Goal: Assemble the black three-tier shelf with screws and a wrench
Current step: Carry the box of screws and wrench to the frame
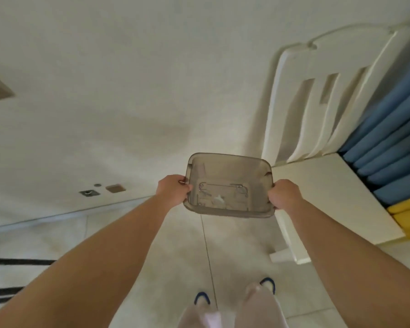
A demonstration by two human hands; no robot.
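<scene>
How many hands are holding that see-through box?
2. The left hand grips the box at its left rim, and the right hand grips its right rim. Both hold it up above the tiled floor.

No text, label or number can be read anywhere. The translucent bin [229,185] bears no legible marking or brand.
</scene>
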